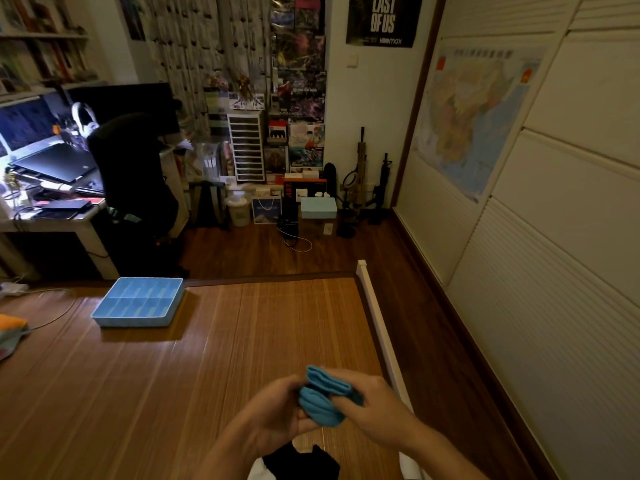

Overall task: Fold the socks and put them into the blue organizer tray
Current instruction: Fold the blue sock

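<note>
— Progress so far: how much is done?

— Little, by my reading. The tray (138, 301) sits near the far-left corner of the mat (214, 341), and its compartments look bare from here, though the light is dim and the near wall hides part of the front row, so I would not swear to it.

— And the sock in hand?

— A blue sock (323, 396) is bunched between both hands, held above the near edge of the mat, well apart from the tray. The left hand (277, 407) is curled under and behind it, fingers closed on the lower bulge. The right hand (367, 396) pinches the upper part from the other side, thumb and fingers shut on the cloth.

— How does it look?

— Soft knit, plain blue, doubled over on itself. At the top two or three layered edges show, like a cuff turned back; below that it swells into a rounded lump. I judge the fold to be partway through rather than finished, since both hands are on it.

— What remains?

— Finish this fold, carry it to the tray across the mat, and drop it in a compartment. More cloth lies below the wrists at the near edge: something black (301, 462) and something white beside it, possibly further socks. A coloured pile (12, 329) lies at the left edge too.
</note>
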Demonstrator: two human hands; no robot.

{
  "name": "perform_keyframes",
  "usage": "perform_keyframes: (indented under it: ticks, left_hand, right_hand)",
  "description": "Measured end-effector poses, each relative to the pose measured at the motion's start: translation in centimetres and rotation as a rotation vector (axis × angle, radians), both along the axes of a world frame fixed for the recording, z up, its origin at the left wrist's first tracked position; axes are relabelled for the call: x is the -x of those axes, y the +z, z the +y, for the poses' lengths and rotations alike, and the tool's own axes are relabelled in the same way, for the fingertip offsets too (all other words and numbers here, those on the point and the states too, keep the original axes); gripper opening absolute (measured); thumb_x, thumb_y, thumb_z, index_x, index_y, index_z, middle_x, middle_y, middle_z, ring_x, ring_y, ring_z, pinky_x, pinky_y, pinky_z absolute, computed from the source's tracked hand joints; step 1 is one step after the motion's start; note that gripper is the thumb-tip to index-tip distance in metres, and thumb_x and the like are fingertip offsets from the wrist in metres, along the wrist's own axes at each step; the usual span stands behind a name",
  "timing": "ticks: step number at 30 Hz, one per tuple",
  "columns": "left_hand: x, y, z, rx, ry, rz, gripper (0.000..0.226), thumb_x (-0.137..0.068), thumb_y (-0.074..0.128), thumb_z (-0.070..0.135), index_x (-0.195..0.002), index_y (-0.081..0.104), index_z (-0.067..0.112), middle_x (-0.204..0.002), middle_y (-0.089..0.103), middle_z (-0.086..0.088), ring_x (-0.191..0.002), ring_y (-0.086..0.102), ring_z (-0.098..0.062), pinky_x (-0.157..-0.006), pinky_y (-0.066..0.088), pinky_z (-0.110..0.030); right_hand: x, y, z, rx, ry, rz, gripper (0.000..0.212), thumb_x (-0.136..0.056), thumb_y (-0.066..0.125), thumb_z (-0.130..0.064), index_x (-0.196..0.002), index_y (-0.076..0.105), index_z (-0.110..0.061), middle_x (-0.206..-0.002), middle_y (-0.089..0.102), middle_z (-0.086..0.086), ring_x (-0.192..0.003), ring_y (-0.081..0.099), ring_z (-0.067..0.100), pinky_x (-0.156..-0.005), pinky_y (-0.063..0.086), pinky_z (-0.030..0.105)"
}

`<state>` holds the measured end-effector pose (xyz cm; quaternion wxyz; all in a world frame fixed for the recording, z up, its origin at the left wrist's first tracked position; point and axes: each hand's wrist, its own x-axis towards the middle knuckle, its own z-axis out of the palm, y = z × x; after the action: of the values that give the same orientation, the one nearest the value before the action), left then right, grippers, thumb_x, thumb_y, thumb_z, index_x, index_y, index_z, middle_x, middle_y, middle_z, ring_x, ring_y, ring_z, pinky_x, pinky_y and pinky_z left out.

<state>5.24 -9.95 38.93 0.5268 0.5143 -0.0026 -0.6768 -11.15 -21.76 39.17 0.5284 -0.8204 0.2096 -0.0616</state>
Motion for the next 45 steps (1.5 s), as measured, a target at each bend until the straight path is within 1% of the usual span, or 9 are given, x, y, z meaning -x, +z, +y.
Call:
perform_keyframes:
  ticks: [9, 15, 17, 20, 22, 26, 33, 38, 45]
  left_hand:
    - [0.0, 0.3, -0.1, -0.006, -0.011, -0.051, 0.038, -0.106, 0.045, 0.015, -0.132, 0.061, -0.008, -0.125, 0.069, -0.029, -0.112, 0.067, -0.038, -0.107, 0.05, -0.05]
    - [0.0, 1.3, 0.1, 0.003, -0.038, -0.161, 0.047, -0.098, 0.064, 0.042, -0.118, 0.075, 0.002, -0.113, 0.076, -0.021, -0.093, 0.076, -0.029, -0.076, 0.062, -0.04]
    - [0.2, 1.2, 0.2, 0.015, -0.032, -0.224, 0.04, -0.095, 0.07, 0.03, -0.122, 0.072, 0.001, -0.118, 0.074, -0.023, -0.105, 0.073, -0.036, -0.086, 0.061, -0.044]
    - [0.4, 0.9, 0.3, 0.103, 0.023, -0.251, 0.035, -0.095, 0.059, 0.009, -0.129, 0.064, 0.0, -0.125, 0.07, -0.027, -0.12, 0.065, -0.043, -0.101, 0.054, -0.053]
    - [0.6, 1.2, 0.5, 0.204, 0.058, -0.227, 0.042, -0.09, 0.057, 0.004, -0.131, 0.062, 0.002, -0.126, 0.07, -0.025, -0.12, 0.065, -0.043, -0.098, 0.054, -0.052]
    - [1.0, 1.5, 0.6, 0.333, 0.043, -0.196, 0.052, -0.083, 0.063, -0.009, -0.135, 0.059, 0.001, -0.131, 0.066, -0.028, -0.13, 0.056, -0.05, -0.104, 0.046, -0.062]
    - [1.8, 1.4, 0.5, 0.253, 0.024, -0.24, 0.043, -0.091, 0.044, -0.01, -0.13, 0.062, -0.006, -0.129, 0.065, -0.032, -0.108, 0.064, -0.04, -0.085, 0.057, -0.048]
    - [1.9, 1.5, 0.8, 0.239, -0.032, -0.201, 0.053, -0.08, 0.084, 0.013, -0.128, 0.066, -0.001, -0.124, 0.071, -0.026, -0.112, 0.07, -0.039, -0.087, 0.06, -0.049]
    - [2.2, 0.3, 0.8, 0.263, -0.022, -0.193, 0.046, -0.077, 0.091, 0.018, -0.118, 0.075, 0.003, -0.126, 0.07, -0.025, -0.116, 0.07, -0.039, -0.087, 0.06, -0.04]
  right_hand:
    - [0.0, -0.5, -0.2, 0.177, 0.063, 0.099, 0.059, -0.099, 0.049, -0.012, -0.155, 0.038, -0.029, -0.159, 0.039, -0.014, -0.144, 0.03, -0.008, -0.124, 0.028, 0.028]
    - [0.1, -0.7, 0.4, 0.331, 0.201, 0.159, 0.067, -0.099, 0.037, -0.034, -0.16, 0.011, -0.039, -0.167, 0.012, -0.02, -0.15, 0.007, -0.011, -0.125, 0.012, 0.027]
    - [0.1, -0.5, 0.6, 0.286, 0.161, 0.093, 0.063, -0.098, 0.037, -0.036, -0.159, 0.02, -0.039, -0.166, 0.018, -0.019, -0.149, 0.009, -0.011, -0.124, 0.012, 0.026]
    - [-0.6, -0.3, 0.7, 0.002, -0.405, -0.133, 0.044, -0.103, 0.051, -0.036, -0.145, 0.04, -0.041, -0.155, 0.039, -0.011, -0.147, 0.033, 0.007, -0.118, 0.034, 0.03]
    - [-1.1, 0.1, 0.0, -0.433, -0.712, -0.073, 0.059, -0.092, 0.067, -0.041, -0.146, 0.047, -0.025, -0.147, 0.052, 0.005, -0.138, 0.047, 0.025, -0.11, 0.044, 0.042]
    - [-1.2, 1.1, -0.6, -1.223, -0.55, -0.109, 0.054, -0.09, 0.066, -0.047, -0.125, 0.07, -0.007, -0.125, 0.069, 0.024, -0.118, 0.064, 0.041, -0.096, 0.054, 0.051]
    - [-2.4, 2.0, -1.2, -1.033, -0.638, -0.361, 0.048, -0.078, 0.073, -0.016, -0.124, 0.065, -0.004, -0.117, 0.073, 0.021, -0.112, 0.068, 0.038, -0.097, 0.055, 0.054]
    - [-2.3, 2.9, -1.1, -0.963, -0.637, -0.36, 0.04, -0.077, 0.074, -0.017, -0.116, 0.072, -0.009, -0.118, 0.072, 0.021, -0.111, 0.068, 0.038, -0.083, 0.06, 0.047]
    - [-2.0, 3.6, -1.9, -0.89, -0.608, -0.322, 0.041, -0.084, 0.069, -0.03, -0.114, 0.071, -0.002, -0.108, 0.074, 0.018, -0.099, 0.072, 0.031, -0.076, 0.06, 0.04]
